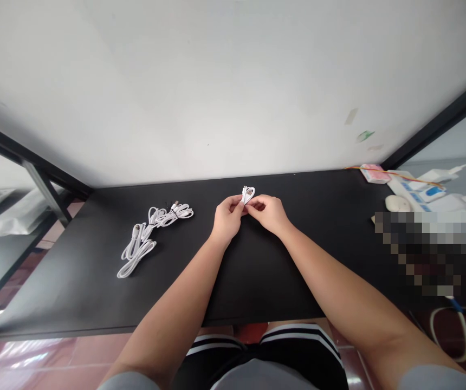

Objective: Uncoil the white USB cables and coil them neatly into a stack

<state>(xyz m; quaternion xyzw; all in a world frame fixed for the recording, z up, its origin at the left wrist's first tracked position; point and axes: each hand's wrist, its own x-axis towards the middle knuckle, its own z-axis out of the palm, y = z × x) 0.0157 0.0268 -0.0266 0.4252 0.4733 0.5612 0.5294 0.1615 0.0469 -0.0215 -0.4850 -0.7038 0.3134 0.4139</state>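
Note:
A small coiled white cable (249, 193) sticks up between my two hands over the middle of the black table (168, 295). My left hand (228, 219) is closed around its lower left side. From the right, my right hand (268, 214) pinches at the cable's base, its fingertips touching those of the left. My fingers hide the lower part of the coil. To the left lie several bundled white cables (137, 246) in a slanting row, the far ones (175, 213) with a dark tie around them.
At the right are a white mouse (397, 204), a white power strip (414, 194) with plugs and cords, and a pink-and-white box (375, 174). A blurred-out object (424, 252) lies in front of them. A white wall (217, 108) borders the table's back, with black metal posts at both sides.

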